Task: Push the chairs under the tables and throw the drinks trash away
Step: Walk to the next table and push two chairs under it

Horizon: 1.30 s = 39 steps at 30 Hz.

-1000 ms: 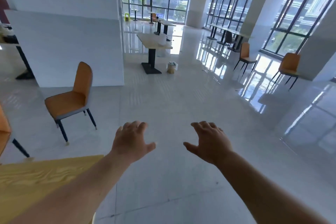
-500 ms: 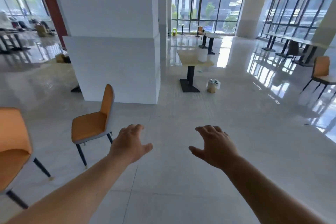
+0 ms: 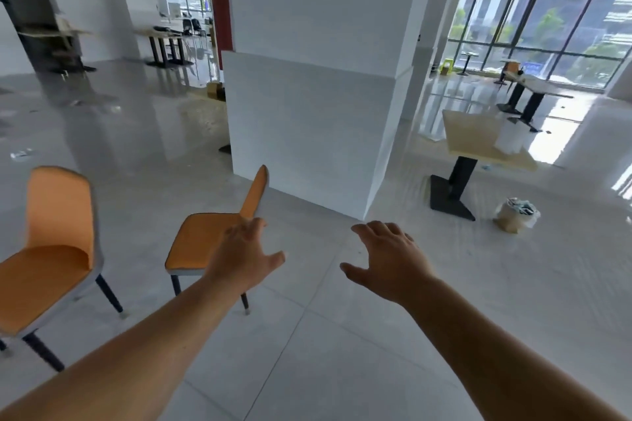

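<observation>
Two orange chairs with dark legs stand on the tiled floor, away from any table. One chair [image 3: 201, 239] is seen side-on just left of centre. The other chair [image 3: 51, 249] is at the left edge, facing me. My left hand [image 3: 244, 256] hovers open in front of the nearer chair's seat, fingers spread, holding nothing. Further right, my right hand [image 3: 390, 258] is also open and empty over bare floor. A light wooden table [image 3: 478, 142] on a black pedestal stands at the right, with a small bin [image 3: 516, 215] lined with a bag on the floor beside it.
A large white square pillar [image 3: 314, 96] rises straight ahead behind the nearer chair. More tables [image 3: 533, 89] stand by the far windows at the right, and dark-legged tables [image 3: 164, 41] at the back left. Open tiled floor lies around me.
The view has swung left: the pillar and both chairs have shifted right and come closer, and the far right-hand chairs have left the frame. Both hands stay open and raised.
</observation>
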Tool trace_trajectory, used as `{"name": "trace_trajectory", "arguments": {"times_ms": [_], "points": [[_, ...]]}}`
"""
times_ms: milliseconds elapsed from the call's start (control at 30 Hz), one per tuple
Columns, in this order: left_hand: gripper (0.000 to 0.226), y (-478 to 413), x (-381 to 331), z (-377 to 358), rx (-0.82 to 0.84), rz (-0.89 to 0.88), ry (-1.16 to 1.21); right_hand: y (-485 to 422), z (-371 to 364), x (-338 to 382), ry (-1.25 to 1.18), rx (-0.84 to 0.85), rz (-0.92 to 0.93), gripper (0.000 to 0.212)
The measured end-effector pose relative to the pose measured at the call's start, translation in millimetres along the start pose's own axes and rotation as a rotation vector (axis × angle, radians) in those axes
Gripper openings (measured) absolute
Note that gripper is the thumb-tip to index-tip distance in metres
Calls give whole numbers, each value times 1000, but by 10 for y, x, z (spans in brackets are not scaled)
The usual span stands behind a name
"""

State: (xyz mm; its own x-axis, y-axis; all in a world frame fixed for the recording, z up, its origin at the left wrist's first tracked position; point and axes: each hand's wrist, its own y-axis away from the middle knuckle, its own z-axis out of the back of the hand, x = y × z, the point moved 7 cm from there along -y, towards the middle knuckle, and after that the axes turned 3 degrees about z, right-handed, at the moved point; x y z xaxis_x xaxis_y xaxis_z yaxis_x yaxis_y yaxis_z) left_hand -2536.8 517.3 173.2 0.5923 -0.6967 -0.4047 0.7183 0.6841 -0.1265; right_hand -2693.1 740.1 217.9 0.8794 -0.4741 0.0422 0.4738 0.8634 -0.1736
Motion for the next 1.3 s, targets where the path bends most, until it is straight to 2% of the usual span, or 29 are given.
{"name": "trace_trajectory", "arguments": {"times_ms": [133,400,600,800,1100,1300], "points": [[83,-966,-135,-286,31,60,-25,-966,-71,-640,25,52,42,83],[79,-2790,-427,-666,-27,181,-104,-2898,-276,-1943,-8,23,153,84],[71,-3815,-325,-1057,-48,426,-171,-4487,-891,-2406,-82,96,367,83],[84,-4345,54,-1306,-50,670,-111,-5839,-1350,-2163,-107,212,631,83],[91,-5087,1288,-2046,-89,979,46,-7403,-2622,-1077,-76,343,967,85],[97,-5441,1985,-2721,58,1177,192,-8148,-3442,-455,-32,449,1170,80]]}}
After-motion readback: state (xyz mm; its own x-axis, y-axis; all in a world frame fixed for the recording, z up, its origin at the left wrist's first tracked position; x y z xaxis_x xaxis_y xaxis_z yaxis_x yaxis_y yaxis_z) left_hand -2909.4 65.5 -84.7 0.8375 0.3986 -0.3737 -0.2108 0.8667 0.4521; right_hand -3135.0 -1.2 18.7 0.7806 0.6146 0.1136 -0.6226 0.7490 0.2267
